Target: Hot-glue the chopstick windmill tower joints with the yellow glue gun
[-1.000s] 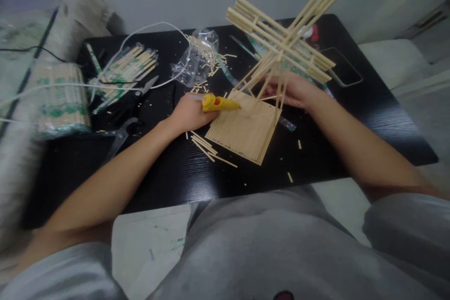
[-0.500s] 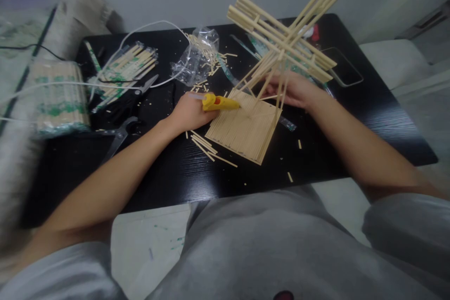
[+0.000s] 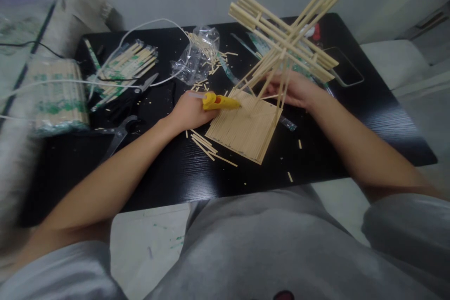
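Observation:
My left hand (image 3: 191,111) is closed around a yellow hot glue gun (image 3: 221,101), its nozzle over a square base of side-by-side wooden sticks (image 3: 242,126). From that base rises a stick frame with slanting legs and long crossed arms (image 3: 284,47), so the whole looks like a windmill model. Behind the legs, my right hand (image 3: 293,88) grips the model near the back edge of the base; the legs partly hide its fingers. Several loose sticks (image 3: 204,144) lie by the near left side of the base.
At left are a wrapped bundle of chopsticks (image 3: 59,96), an opened pack (image 3: 130,65), scissors (image 3: 146,83) and dark-handled cutters (image 3: 119,136). A white cord (image 3: 116,83) crosses there. Stick offcuts and clear plastic (image 3: 197,61) lie at the back, a phone-like slab (image 3: 346,70) at right.
Almost nothing differs. The crossed arms of the stick model have shifted very slightly to the right; both hands and the glue gun stay in place.

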A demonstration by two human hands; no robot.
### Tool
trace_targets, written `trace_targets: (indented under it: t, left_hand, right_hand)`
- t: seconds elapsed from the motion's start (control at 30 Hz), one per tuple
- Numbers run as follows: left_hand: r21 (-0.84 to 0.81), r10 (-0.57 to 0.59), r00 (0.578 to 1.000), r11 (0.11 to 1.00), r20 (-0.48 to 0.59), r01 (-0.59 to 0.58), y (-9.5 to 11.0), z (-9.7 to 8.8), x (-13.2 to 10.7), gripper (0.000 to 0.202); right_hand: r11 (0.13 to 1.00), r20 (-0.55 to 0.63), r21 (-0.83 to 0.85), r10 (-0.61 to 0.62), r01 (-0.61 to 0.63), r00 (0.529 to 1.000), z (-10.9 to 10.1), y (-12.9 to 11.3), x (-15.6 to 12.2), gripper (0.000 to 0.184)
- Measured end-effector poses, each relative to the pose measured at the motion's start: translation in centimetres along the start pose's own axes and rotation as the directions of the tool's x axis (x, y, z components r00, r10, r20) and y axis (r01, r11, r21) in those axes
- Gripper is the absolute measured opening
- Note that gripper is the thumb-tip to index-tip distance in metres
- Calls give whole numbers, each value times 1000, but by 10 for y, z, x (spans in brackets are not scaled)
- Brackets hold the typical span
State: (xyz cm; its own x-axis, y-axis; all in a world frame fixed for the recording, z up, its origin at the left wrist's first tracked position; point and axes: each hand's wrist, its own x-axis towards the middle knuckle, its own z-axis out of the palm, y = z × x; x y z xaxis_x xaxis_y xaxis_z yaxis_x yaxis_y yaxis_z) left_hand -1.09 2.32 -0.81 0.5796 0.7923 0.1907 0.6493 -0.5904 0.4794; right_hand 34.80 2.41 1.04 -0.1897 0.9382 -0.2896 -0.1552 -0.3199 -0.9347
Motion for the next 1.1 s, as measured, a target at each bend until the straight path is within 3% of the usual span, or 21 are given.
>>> trace_targets:
  t: [0.67, 1.1]
  left_hand:
    - [-17, 14, 1000, 1000, -11, -14, 0, 0, 0, 10]
    - [-13, 17, 1000, 1000, -12, -17, -1, 0, 0, 10]
  right_hand:
    - [999, 8, 22, 43, -43, 999, 6, -5, -4, 18]
    - [1000, -35, -9, 8, -8, 999, 8, -3, -5, 18]
